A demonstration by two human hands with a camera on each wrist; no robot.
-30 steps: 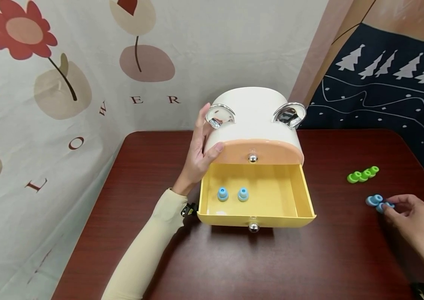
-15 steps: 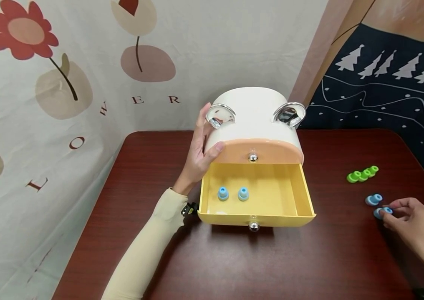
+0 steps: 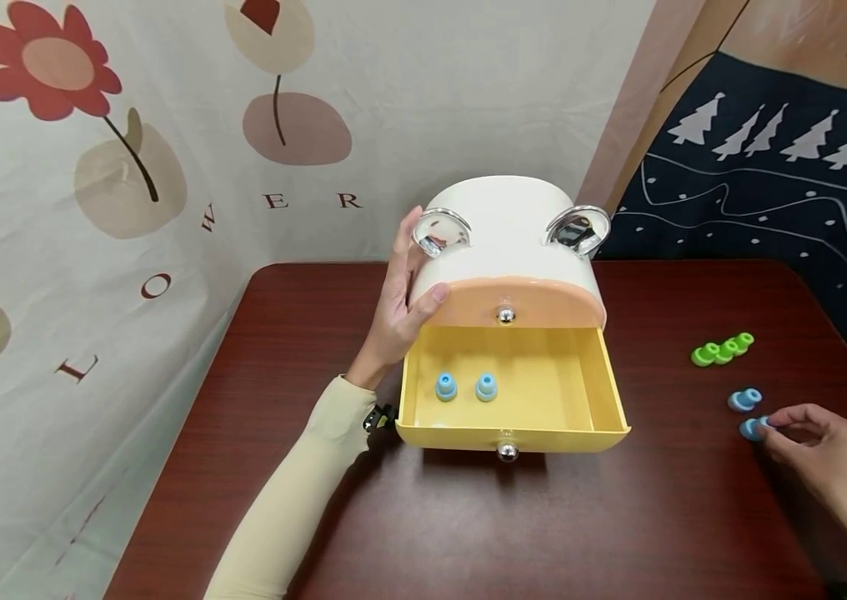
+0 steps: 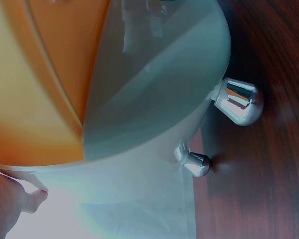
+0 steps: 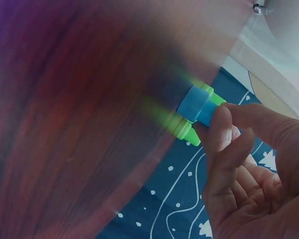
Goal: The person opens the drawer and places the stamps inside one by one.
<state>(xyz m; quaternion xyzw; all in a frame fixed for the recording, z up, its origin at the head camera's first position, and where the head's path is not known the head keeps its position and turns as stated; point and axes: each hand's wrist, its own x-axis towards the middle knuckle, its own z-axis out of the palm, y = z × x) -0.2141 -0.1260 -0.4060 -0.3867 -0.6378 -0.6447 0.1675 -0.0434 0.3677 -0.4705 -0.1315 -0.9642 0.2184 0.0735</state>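
At the right, my right hand pinches a small blue peg with a wide base, low over the table; the right wrist view shows that blue peg between thumb and fingertip. Another blue peg stands just beyond it. My left hand rests along the left side of a white toy cabinet, its thumb touching the front edge by the orange drawer. Below, the yellow drawer is pulled out. Two blue pegs stand inside it.
Several green pegs form a short row farther back on the dark wooden table. Silver disc ears stick out of the cabinet's top. Silver cone-shaped feet show in the left wrist view. Printed cloth hangs behind the table.
My right hand has drawn the pinched blue peg slightly toward me, apart from the other blue peg. The left hand and cabinet have stayed put.
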